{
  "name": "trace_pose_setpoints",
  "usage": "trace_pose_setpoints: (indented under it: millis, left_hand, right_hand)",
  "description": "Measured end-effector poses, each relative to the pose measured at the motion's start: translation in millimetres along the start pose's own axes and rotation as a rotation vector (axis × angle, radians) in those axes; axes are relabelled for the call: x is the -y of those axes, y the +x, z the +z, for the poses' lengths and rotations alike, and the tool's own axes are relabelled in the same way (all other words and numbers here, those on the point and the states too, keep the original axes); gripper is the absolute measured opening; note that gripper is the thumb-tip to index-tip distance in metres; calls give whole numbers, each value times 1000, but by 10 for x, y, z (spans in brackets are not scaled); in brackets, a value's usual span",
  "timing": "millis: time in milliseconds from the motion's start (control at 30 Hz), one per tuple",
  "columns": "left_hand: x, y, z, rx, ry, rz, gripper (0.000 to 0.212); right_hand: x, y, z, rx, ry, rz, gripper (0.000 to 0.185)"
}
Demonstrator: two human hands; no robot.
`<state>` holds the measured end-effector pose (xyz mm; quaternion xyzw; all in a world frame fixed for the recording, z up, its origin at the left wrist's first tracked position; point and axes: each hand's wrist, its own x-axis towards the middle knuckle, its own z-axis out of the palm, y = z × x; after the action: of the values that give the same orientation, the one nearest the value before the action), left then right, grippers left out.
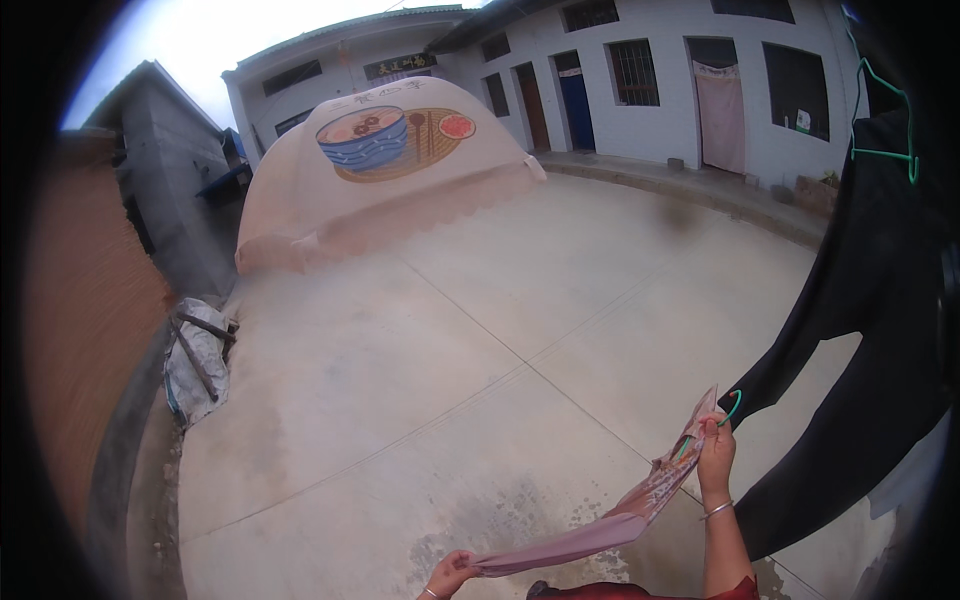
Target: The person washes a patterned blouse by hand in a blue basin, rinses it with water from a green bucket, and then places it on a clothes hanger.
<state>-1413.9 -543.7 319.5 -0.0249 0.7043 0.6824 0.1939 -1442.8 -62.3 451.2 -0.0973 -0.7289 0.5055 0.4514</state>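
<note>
A pink patterned cloth garment (592, 536) stretches between my two hands. My left hand (452, 574), low in the view, pinches its far left end. Higher up on the right, my right hand (716, 446) grips the gathered upper end together with a green wire hanger (735, 409). The hanger's hook curves out above my fingers, and part of its wire shows among the folds. Most of the hanger is hidden by the cloth. Black trousers (847, 397) hang just right of my right hand, their leg running down behind my forearm.
Another green hanger (885, 154) is at the top of the black trousers. A pink domed cover (277, 195) with a printed bowl stands on the concrete yard (450, 360). A whitish sack (196, 367) with wooden pieces lies by the brick wall (90, 322). A white building (660, 112) lines the back.
</note>
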Motion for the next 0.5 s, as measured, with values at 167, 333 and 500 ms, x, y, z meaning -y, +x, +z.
trace_pose_setpoints:
  millis: [167,333,500]
  left_hand:
    - [-464,211,379,-381,665,549,36]
    - [-1002,203,838,-591,653,872,33]
    - [-1068,317,640,-277,604,506,24]
  right_hand:
    - [41,-2,128,81,-53,48,24]
    - [34,15,61,87,-26,55,24]
    - [106,111,86,85,-9,42,25]
